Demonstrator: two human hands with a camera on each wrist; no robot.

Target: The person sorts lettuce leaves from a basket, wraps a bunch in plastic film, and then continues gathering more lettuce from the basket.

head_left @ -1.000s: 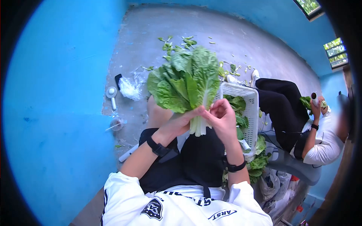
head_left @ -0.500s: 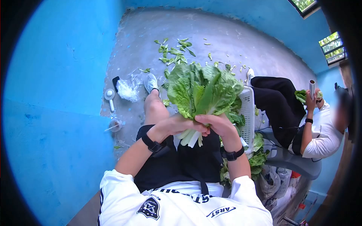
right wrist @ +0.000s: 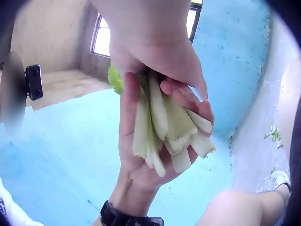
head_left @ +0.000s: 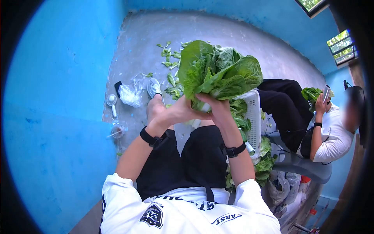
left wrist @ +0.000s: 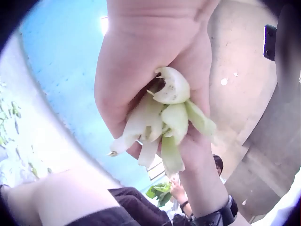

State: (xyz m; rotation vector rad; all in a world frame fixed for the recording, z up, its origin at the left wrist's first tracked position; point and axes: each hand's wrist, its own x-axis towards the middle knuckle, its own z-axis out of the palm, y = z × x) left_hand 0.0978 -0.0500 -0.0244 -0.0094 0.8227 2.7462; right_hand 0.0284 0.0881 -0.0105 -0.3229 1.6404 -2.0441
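Note:
A bunch of leafy greens (head_left: 220, 72) stands up in front of my lap, its broad leaves leaning to the right in the head view. Around its base, my left hand (head_left: 182, 111) grips from the left. My right hand (head_left: 219, 108) holds the same base from the other side, thumb laid across the pale stalks. Below the palms the cut stalk ends (left wrist: 171, 87) poke out in the left wrist view. From the right wrist view, the white stalks (right wrist: 176, 122) lie between both hands, several ends uneven. Leaves hide some of the fingers in the head view.
A white plastic basket (head_left: 255, 117) with more greens stands at my right, loose leaves (head_left: 265, 167) beside it. Leaf scraps (head_left: 167, 52) litter the floor ahead. A clear plastic bag (head_left: 130, 95) and handheld fan (head_left: 112, 101) lie left. Another person (head_left: 327, 132) sits at right.
The right hand has gone from pinching at the bunch's front to gripping its base with the left. After dipping toward my lap, the bunch has risen, turned and tilted right.

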